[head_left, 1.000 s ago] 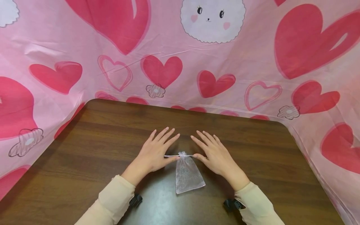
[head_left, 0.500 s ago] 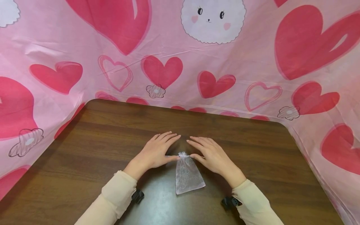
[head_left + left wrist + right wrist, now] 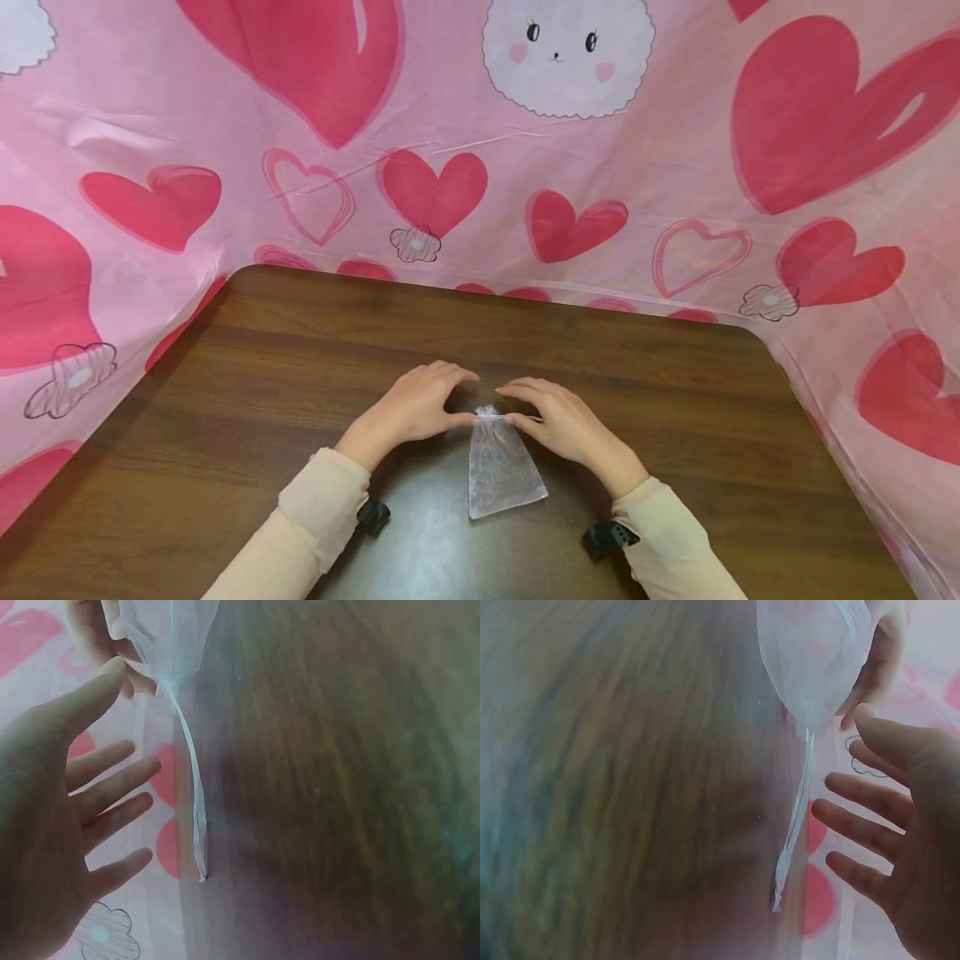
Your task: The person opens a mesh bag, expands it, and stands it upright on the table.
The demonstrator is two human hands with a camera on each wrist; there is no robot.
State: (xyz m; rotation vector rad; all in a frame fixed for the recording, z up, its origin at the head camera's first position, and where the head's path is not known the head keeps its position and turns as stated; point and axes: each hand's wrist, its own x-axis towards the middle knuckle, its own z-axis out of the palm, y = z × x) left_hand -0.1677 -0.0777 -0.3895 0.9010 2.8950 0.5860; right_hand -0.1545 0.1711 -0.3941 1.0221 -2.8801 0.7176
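A small sheer white organza drawstring pouch (image 3: 502,471) lies on the brown table, its gathered neck pointing away from me. My left hand (image 3: 420,404) arches over the left side of the neck, thumb beside it, and my right hand (image 3: 566,423) mirrors it on the right. In the left wrist view the fingers of my left hand (image 3: 60,757) are spread, and a white drawstring (image 3: 196,780) hangs free from the neck. The right wrist view has another drawstring (image 3: 798,806) below the pouch (image 3: 814,664), beside the loosely spread right hand (image 3: 900,817). Whether the thumbs touch the neck, I cannot tell.
The wood-grain table (image 3: 300,333) has rounded far corners. A pink cloth with red hearts (image 3: 577,225) surrounds it at the back and both sides. Dark wrist devices (image 3: 372,517) sit under both cream sleeves (image 3: 300,525).
Both hands have drawn inward toward the pouch's neck. Their fingers have gone from widely spread to bent over, closer to the thumbs. The pouch has stayed in place.
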